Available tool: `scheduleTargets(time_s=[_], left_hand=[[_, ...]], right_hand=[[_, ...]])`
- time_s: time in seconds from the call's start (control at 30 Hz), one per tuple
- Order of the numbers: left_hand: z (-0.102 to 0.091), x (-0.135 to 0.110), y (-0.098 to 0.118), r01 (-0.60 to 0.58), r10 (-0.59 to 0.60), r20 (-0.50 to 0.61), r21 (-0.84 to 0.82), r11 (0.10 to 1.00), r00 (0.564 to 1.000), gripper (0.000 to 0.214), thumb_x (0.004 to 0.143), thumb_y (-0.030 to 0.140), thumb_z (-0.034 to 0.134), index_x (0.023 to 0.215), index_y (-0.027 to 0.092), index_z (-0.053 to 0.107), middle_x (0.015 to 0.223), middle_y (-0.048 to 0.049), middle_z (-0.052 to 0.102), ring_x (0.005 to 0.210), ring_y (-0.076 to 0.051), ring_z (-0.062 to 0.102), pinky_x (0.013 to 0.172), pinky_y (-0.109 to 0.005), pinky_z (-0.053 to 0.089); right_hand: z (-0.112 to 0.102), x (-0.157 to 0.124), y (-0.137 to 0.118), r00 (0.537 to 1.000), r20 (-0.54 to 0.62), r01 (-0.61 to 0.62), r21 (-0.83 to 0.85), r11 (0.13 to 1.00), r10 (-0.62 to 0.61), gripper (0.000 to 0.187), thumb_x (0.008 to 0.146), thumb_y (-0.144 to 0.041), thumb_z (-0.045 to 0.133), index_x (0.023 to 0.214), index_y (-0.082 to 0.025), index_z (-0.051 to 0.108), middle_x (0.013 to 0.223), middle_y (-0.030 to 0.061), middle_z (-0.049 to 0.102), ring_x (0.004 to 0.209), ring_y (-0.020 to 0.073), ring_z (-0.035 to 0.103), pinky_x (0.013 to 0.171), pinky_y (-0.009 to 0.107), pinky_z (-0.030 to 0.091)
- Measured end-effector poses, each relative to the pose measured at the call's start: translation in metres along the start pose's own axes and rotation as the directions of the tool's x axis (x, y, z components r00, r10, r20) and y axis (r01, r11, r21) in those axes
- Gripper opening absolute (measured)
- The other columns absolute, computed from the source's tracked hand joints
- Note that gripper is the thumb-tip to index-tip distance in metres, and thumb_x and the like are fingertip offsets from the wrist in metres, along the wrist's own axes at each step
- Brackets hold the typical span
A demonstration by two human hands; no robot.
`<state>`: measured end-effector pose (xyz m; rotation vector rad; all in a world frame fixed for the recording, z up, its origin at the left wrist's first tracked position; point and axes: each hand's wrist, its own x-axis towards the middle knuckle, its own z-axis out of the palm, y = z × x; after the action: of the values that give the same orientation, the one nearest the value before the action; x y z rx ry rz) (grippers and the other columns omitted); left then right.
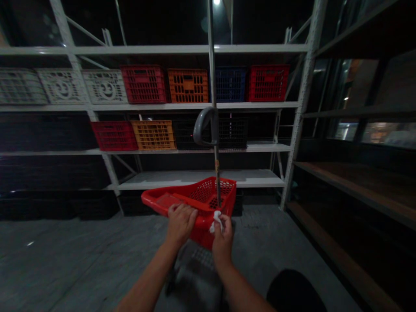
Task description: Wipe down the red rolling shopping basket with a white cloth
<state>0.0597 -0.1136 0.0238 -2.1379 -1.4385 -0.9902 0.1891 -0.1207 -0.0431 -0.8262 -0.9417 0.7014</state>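
A red plastic shopping cart (pixel 201 236) stands right in front of me, its perforated basket facing the shelves. My left hand (pixel 182 221) is closed over the cart's near rim, fingers curled across the top. At the near right corner, my right hand (pixel 223 236) pinches a crumpled white tissue (pixel 216 220) between thumb and fingers, close against the red plastic. A tall metal pole (pixel 212 65) with a grey loop handle (pixel 204 126) rises out of the basket. The pole's lower end is hidden inside the cart.
White metal shelving (pixel 188 106) spans the background, bearing several crates, among them an orange crate (pixel 188 86), a yellow crate (pixel 154 135) and a blue crate (pixel 230 84). Dark shelves (pixel 351 184) run along the right. A dark round shape (pixel 294 292) is on the lower right.
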Motion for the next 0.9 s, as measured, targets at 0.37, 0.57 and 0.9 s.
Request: scheduleTargets(time_s=[0.37, 0.57, 0.9], left_hand=[[-0.009, -0.008, -0.028, -0.053, 0.055, 0.024, -0.053, 0.997, 0.998, 0.033, 0.085, 0.029, 0.031, 0.072, 0.019, 0.058, 0.077, -0.0011, 0.065, 0.079, -0.015, 0.052, 0.085, -0.036, 0.027], [-0.021, -0.012, -0.051, -0.088, 0.095, 0.123, -0.057, 0.994, 0.988, 0.035, 0.086, 0.028, 0.027, 0.074, 0.019, 0.059, 0.079, -0.0018, 0.064, 0.082, -0.015, 0.052, 0.086, -0.037, 0.028], [-0.051, -0.003, -0.023, 0.110, -0.123, 0.053, 0.206, 0.972, 0.991, 0.032, 0.083, 0.032, 0.032, 0.090, 0.020, 0.060, 0.105, -0.0089, 0.062, 0.108, -0.025, 0.047, 0.096, -0.048, 0.019]], right_hand=[[-0.010, 0.057, 0.033, 0.992, 0.096, 0.102, -0.238, 0.966, -0.081, 0.029, 0.078, -0.030, 0.044, 0.093, -0.013, 0.062, 0.087, 0.0080, 0.062, 0.078, 0.0163, 0.056, 0.070, 0.026, 0.044], [-0.019, 0.061, 0.027, 0.917, 0.381, 0.284, -0.405, 0.869, -0.122, 0.029, 0.078, -0.018, 0.044, 0.096, -0.017, 0.067, 0.073, 0.0044, 0.057, 0.067, 0.0137, 0.053, 0.063, 0.023, 0.044], [-0.004, 0.059, 0.014, 0.821, 0.539, 0.428, -0.361, 0.828, -0.189, 0.032, 0.071, -0.005, 0.046, 0.086, -0.020, 0.069, 0.091, 0.0056, 0.059, 0.083, 0.0145, 0.057, 0.077, 0.026, 0.046]])
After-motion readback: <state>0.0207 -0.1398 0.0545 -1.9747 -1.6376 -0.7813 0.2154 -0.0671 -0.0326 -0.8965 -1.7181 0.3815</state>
